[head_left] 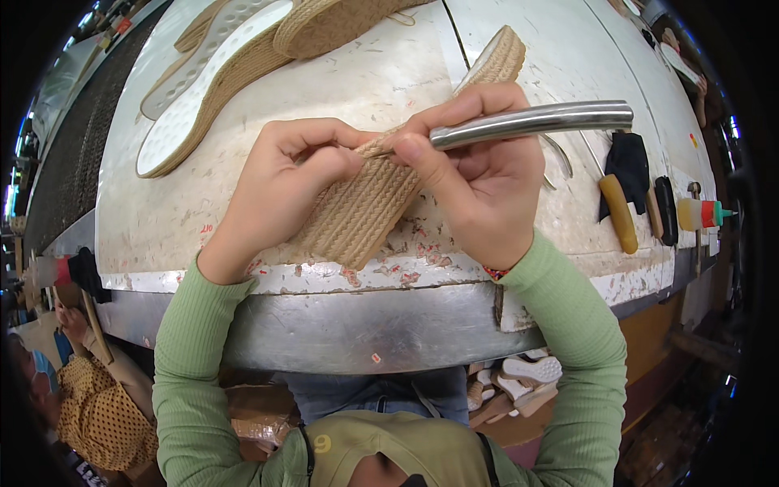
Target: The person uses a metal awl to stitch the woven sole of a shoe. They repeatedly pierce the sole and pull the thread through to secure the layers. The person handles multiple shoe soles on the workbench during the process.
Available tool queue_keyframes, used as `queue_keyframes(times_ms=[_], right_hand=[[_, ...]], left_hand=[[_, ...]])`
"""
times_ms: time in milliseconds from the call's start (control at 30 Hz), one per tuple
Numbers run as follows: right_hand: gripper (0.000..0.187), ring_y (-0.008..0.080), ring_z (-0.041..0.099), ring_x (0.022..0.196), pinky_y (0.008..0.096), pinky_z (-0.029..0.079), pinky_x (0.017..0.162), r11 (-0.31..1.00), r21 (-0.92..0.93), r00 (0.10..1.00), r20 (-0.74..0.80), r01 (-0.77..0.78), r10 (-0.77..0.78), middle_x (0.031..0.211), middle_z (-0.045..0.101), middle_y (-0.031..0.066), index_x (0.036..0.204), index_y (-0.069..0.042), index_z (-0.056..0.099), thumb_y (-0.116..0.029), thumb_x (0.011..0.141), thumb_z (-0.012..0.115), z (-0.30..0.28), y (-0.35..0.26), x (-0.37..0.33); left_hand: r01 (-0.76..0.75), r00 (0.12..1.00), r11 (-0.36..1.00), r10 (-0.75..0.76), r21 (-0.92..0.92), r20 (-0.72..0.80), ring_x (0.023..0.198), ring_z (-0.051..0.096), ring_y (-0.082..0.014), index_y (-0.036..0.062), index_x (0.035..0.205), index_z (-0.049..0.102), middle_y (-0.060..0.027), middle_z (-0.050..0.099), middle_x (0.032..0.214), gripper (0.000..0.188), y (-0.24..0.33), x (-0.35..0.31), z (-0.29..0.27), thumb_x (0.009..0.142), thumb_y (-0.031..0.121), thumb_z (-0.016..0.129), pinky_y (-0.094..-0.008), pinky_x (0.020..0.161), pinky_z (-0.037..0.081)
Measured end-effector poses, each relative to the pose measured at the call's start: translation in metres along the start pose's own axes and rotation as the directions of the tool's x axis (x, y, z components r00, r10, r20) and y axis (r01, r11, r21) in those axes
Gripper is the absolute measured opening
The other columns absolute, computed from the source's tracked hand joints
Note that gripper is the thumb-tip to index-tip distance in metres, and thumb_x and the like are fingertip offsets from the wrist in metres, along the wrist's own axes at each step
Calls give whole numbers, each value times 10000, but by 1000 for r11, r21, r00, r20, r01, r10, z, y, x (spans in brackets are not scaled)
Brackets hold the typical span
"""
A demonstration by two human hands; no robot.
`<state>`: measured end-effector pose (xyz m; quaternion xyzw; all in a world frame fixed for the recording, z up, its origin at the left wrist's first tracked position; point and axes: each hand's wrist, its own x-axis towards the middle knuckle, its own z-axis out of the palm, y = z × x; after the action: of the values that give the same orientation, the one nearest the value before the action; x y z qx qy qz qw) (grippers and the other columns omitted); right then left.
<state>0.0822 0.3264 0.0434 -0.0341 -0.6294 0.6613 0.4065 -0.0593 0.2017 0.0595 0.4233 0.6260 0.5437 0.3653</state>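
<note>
My left hand [286, 183] is closed on a wedge sole [357, 215] wrapped in braided jute, its fingers pinching the upper edge. The sole is tilted, with its broad braided heel toward me and its toe end [499, 61] reaching away beyond my right hand. My right hand [487, 174] grips a tool with a smooth silver metal handle [540, 122], which sticks out to the right. Thumb and fingertips of that hand meet the braid's edge close to my left fingers. The tool's working tip is mostly hidden there.
More jute wedge soles [219, 89] lie at the back left. On the right are a curved metal tool [560, 158], a yellow-handled tool [618, 213], a black cloth [626, 170] and a glue bottle [704, 214]. Shoe soles [527, 373] sit below the table; another person [97, 398] is at lower left.
</note>
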Motion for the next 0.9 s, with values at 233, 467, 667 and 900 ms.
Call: queue_keyframes(times_ms=[233, 467, 667, 900], right_hand=[[228, 87, 618, 761, 213, 558, 646, 989, -142, 998, 52, 42, -35, 848, 568, 50, 949, 13, 508, 15, 820, 696, -1, 2, 2], [225, 87, 620, 771, 213, 559, 648, 977, -198, 995, 69, 83, -70, 857, 572, 51, 956, 8, 500, 21, 825, 682, 0, 2, 2], [289, 85, 611, 792, 206, 556, 661, 996, -85, 998, 57, 5, 0, 867, 571, 62, 1019, -4, 443, 27, 838, 667, -2, 1, 3], [285, 79, 614, 752, 195, 523, 601, 974, -212, 995, 68, 80, -67, 859, 574, 64, 1008, 11, 464, 44, 813, 670, 0, 1, 3]], left_hand=[[-4, 1000, 1000, 4, -22, -2, 755, 613, -84, -67, 986, 691, -79, 692, 830, 262, 1, 2, -1, 847, 96, 539, -222, 698, 486], [-12, 1000, 1000, 12, -22, 3, 757, 618, -85, -60, 978, 689, -80, 693, 840, 217, -1, 2, 0, 828, 58, 587, -225, 701, 497], [20, 999, 1000, -20, 11, 25, 746, 613, -79, -53, 963, 692, -66, 686, 823, 205, 4, 5, -2, 821, 66, 604, -222, 697, 495], [-14, 1000, 1000, 14, -11, 11, 740, 592, -67, -46, 937, 689, -44, 677, 811, 183, 1, 5, 0, 810, 55, 605, -214, 681, 479]])
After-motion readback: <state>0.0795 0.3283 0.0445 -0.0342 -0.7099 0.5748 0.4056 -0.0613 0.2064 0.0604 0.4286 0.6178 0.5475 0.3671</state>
